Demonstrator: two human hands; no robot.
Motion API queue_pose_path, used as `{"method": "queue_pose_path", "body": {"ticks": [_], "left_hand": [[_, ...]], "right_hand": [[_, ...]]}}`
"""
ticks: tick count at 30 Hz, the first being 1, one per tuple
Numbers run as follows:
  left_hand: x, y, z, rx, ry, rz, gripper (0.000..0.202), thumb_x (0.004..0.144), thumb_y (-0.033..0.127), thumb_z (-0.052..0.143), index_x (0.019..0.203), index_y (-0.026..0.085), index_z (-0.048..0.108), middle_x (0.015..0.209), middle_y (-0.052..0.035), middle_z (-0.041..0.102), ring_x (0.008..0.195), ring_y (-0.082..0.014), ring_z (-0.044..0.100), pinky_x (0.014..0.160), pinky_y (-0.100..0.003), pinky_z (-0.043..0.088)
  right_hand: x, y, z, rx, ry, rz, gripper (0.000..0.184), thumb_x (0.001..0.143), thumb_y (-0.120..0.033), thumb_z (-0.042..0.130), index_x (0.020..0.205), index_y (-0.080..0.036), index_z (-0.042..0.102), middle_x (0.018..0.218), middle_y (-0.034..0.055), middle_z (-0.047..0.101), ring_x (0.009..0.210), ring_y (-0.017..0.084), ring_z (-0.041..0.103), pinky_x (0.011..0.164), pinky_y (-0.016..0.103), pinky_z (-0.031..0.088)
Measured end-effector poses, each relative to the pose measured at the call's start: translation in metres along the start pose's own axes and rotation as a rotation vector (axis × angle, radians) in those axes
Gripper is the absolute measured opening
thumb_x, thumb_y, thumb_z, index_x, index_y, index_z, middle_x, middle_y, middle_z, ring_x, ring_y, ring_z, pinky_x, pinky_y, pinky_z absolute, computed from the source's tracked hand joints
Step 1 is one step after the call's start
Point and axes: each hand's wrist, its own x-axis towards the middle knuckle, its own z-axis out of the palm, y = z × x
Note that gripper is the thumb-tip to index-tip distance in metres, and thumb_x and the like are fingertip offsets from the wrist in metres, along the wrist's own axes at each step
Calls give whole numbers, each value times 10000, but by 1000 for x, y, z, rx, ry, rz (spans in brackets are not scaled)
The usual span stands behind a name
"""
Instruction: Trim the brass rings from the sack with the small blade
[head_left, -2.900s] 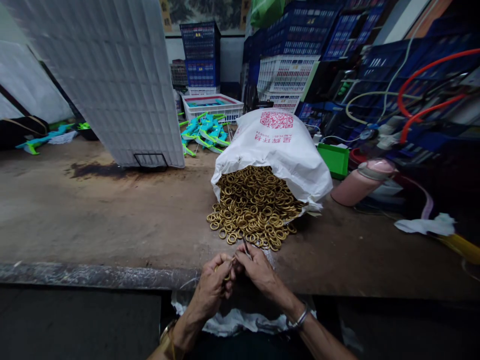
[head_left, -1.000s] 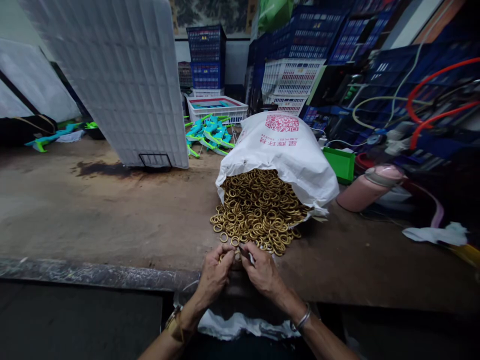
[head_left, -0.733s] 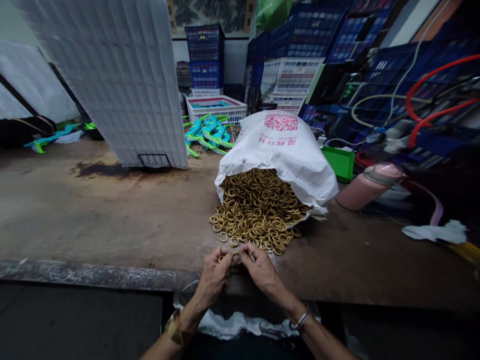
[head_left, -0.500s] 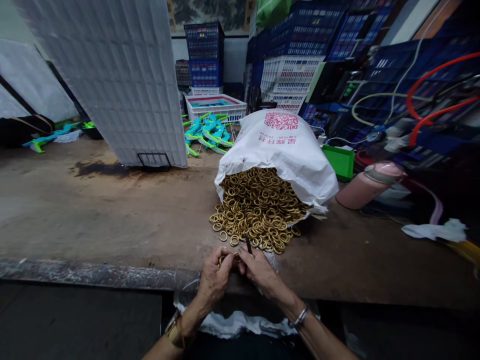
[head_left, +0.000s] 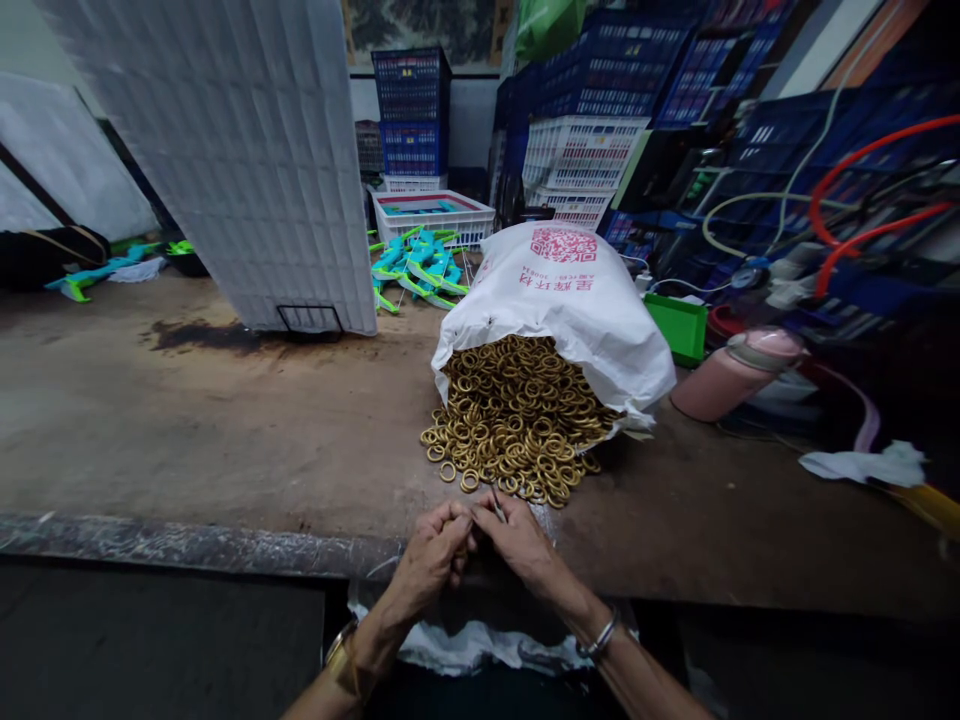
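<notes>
Head view: your right hand (head_left: 521, 545) grips a thin dark tool (head_left: 497, 503); your left hand (head_left: 433, 548) curls, its hold unclear.

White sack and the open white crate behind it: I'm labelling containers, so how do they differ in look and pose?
Build: the white sack is limp and rumpled; the white crate is stiff, with slotted walls.
Pose: the white sack lies on its side, mouth toward the camera; the white crate opens upward.
Contents: gold rings spill from the white sack; turquoise pieces lie inside the white crate.
Both are white and open.
</notes>
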Motion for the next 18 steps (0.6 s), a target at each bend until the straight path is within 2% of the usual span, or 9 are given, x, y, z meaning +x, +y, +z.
{"method": "queue_pose_path", "body": {"ticks": [6, 11, 14, 18], "left_hand": [[-2, -1, -1, -141, -27, 8, 303, 726, 440, 576, 689, 160, 466, 527, 60, 454, 349, -23, 312, 321, -142, 266], [-7, 4, 2, -294, -68, 6, 303, 714, 421, 605, 702, 165, 443, 573, 52, 480, 353, -12, 307, 321, -136, 232], [-9, 4, 4, -344, -73, 5, 317, 707, 431, 613, 697, 167, 438, 563, 58, 476, 340, -5, 291, 319, -135, 214], [-11, 0, 5, -345, -30, 33, 338, 698, 452, 617, 692, 179, 417, 542, 68, 471, 333, -12, 305, 322, -141, 238]], "right_hand": [[-2, 4, 1, 188, -69, 27, 235, 766, -373, 473, 662, -165, 510, 539, -30, 538, 522, 96, 471, 532, 213, 365], [-3, 0, 0, 185, -82, 22, 246, 782, -389, 456, 681, -171, 508, 521, -37, 520, 462, 81, 426, 473, 198, 327], [-3, -1, -2, 91, -44, -8, 236, 800, -359, 415, 695, -174, 515, 532, -35, 507, 476, 88, 439, 479, 200, 329], [-11, 0, -3, -258, 38, -137, 204, 805, -275, 378, 683, -182, 513, 589, -14, 519, 551, 110, 463, 527, 215, 329]]}}
